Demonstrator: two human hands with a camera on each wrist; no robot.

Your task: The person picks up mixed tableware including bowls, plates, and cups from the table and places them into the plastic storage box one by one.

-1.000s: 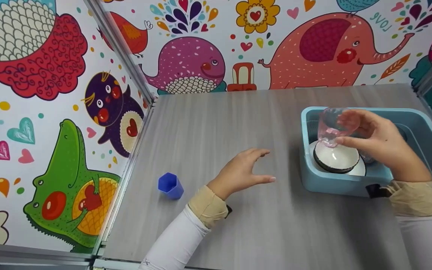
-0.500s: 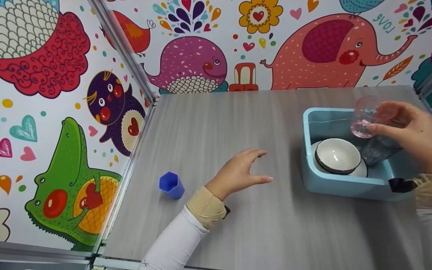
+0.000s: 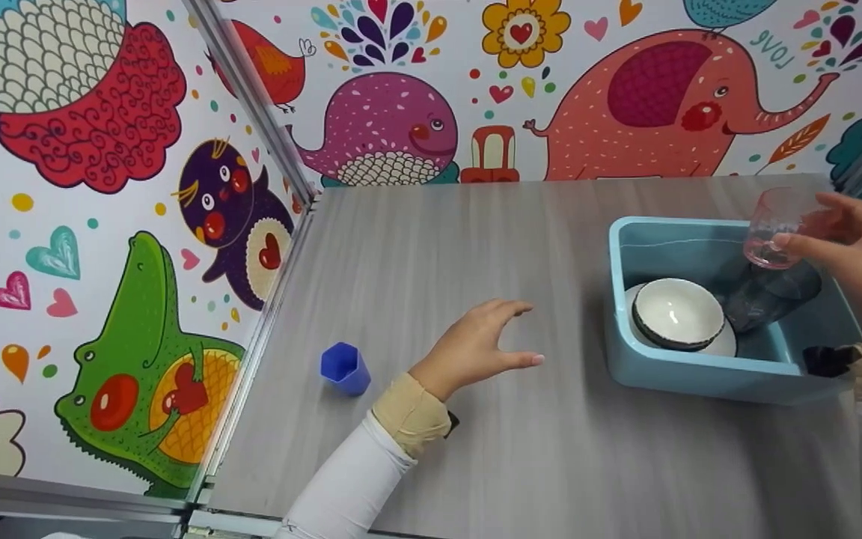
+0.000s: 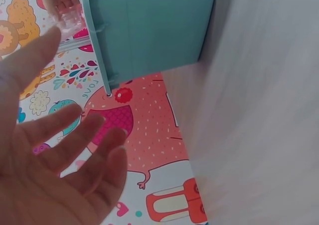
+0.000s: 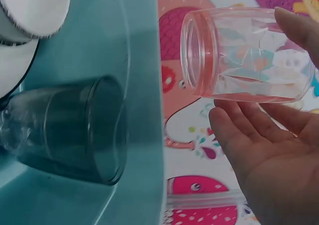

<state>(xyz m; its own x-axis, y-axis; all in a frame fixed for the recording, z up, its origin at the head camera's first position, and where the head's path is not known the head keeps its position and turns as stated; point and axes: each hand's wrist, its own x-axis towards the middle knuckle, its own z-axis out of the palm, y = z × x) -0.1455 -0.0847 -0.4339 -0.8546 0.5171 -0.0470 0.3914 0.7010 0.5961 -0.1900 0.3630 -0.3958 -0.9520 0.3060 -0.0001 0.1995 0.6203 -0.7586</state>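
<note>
A clear pink cup (image 3: 770, 233) is held between the thumb and fingers of my right hand (image 3: 861, 251), above the right part of a light-blue basin (image 3: 700, 368). In the right wrist view the cup (image 5: 249, 60) lies sideways across the picture, the thumb on one side and the fingers on the other. Inside the basin, a white bowl with a dark rim (image 3: 678, 309) rests on a white plate (image 3: 726, 346). Beside them a dark transparent glass (image 3: 768, 299) lies on its side. My left hand (image 3: 472, 346) hovers over the table left of the basin, fingers apart, holding nothing.
A blue hexagonal cup (image 3: 345, 370) stands on the left of the grey wood-grain table (image 3: 431, 247). Walls printed with cartoon animals enclose the back and left. A metal rail (image 3: 251, 337) runs along the table's left edge.
My right hand has carried the pink cup rightward, from over the white bowl to above the dark glass. The left hand has stayed nearly still, and the head view has shifted slightly.
</note>
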